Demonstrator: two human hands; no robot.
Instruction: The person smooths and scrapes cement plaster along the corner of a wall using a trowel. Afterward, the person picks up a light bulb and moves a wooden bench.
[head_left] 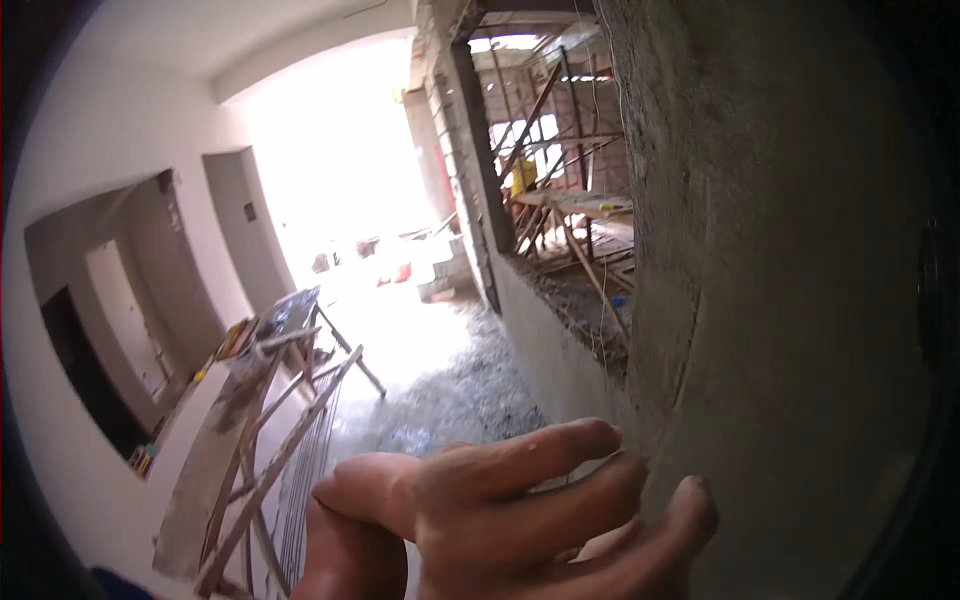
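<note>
Your hand (550, 510) rises into the lower middle of the head view, its fingers spread toward the right and bent at the joints, the tips standing apart. The uppermost finger runs nearly level, while the one farthest right curls upward. The pose is loose, neither a tight fist nor a flat palm; whether anything lies beneath the fingers cannot be told. To the left, a sharply bent, bare stretch of skin meets your hand, but you cannot tell from this angle whether it is its own thumb or part of the other hand, nor which hand is nearer.

Just beyond your fingertips, on the right, stands the rough grey plastered wall (790, 300), the nearest surface to them; contact cannot be made out. On your left, a long wooden plank (205, 480) rests on a timber trestle (283, 464), clear of your hand. Ahead, the grey floor (450, 390) runs toward a glaring opening. Past a low wall (545, 335), through an unglazed window opening, a person in yellow (522, 175) appears among poles and timber braces (582, 255) in the room beyond.
</note>
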